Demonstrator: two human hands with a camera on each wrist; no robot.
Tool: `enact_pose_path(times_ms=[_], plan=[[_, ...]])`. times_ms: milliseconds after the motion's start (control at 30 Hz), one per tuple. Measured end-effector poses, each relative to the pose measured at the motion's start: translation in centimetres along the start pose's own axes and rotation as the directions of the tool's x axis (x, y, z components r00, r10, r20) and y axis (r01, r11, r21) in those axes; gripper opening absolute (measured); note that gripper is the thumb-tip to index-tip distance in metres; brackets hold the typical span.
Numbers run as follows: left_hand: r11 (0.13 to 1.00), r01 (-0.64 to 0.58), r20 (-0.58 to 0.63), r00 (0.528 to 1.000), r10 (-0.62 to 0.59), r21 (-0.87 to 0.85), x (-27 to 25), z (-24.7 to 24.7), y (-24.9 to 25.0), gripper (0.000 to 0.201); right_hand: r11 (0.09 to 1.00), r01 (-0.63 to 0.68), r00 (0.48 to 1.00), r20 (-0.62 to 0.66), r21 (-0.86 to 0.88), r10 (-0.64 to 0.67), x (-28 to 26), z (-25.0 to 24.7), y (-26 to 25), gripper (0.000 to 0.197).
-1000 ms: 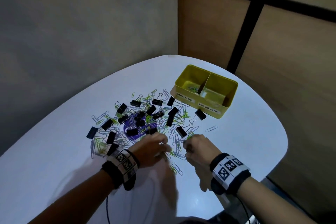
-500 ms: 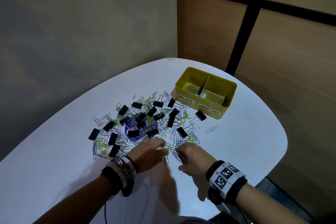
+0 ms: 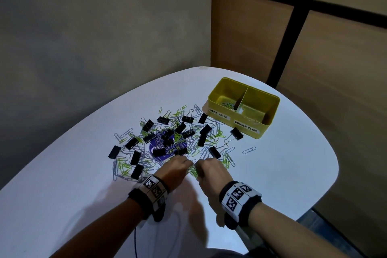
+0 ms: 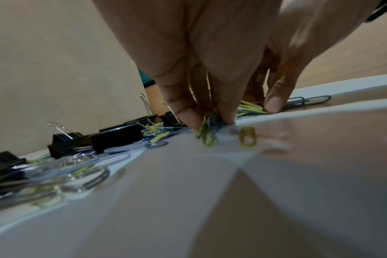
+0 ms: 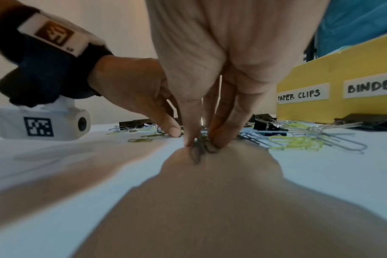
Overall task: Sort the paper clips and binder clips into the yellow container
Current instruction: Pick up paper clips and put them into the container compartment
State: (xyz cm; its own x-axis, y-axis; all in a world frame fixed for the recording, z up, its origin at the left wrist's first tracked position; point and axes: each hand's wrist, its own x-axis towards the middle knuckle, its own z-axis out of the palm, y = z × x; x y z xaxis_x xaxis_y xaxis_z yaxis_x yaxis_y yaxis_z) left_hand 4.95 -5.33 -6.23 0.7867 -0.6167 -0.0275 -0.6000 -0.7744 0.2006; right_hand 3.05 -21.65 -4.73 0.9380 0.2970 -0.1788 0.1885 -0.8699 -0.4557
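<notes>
Only a few paper clips point(image 3: 229, 104) lay in the yellow box point(image 3: 270, 111), most stayed heaped on the counter point(image 3: 282, 165), while both hands' fingers point(image 4: 226, 115) pinched small bunches.

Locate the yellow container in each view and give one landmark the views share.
Head: yellow container at upper right of the table, beyond the clip pile.
Left wrist: not in view.
Right wrist: right edge, labels facing the camera.
Shared landmark: the PAPER CLIPS label.
</notes>
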Motion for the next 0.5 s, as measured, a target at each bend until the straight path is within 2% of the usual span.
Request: enact_pose_path(times_ms=[100,200,300,400,500], plan=[[0.996,0.041,0.037,0.999,-0.038,-0.086,-0.1,-0.3,-0.5,0.025,0.998,-0.035,0.999,-0.013,0.049,0.035,0.0,0.0,0.4,0.018],[0.981,0.091,0.015,0.996,-0.090,-0.172,-0.4,-0.8,-1.2,0.025,0.989,-0.060,0.998,0.011,0.138,0.059,0.0,-0.4,1.3,0.017],[0.927,0.232,0.030,0.972,-0.233,-0.295,-0.8,-1.6,-1.4,0.026,0.963,-0.086,0.996,0.037,0.256,0.080,-0.3,-1.0,1.9,0.023],[0.820,0.364,0.063,0.924,-0.376,-0.442,-1.0,-2.8,-1.7,0.026,0.883,-0.132,0.991,0.032,0.451,0.131,-0.6,-1.5,2.3,0.020],[0.602,0.438,0.159,0.874,-0.459,-0.668,-1.0,-4.6,-1.8,0.024,0.789,-0.148,0.986,0.024,0.596,0.166,-0.4,-2.3,2.8,0.017]])
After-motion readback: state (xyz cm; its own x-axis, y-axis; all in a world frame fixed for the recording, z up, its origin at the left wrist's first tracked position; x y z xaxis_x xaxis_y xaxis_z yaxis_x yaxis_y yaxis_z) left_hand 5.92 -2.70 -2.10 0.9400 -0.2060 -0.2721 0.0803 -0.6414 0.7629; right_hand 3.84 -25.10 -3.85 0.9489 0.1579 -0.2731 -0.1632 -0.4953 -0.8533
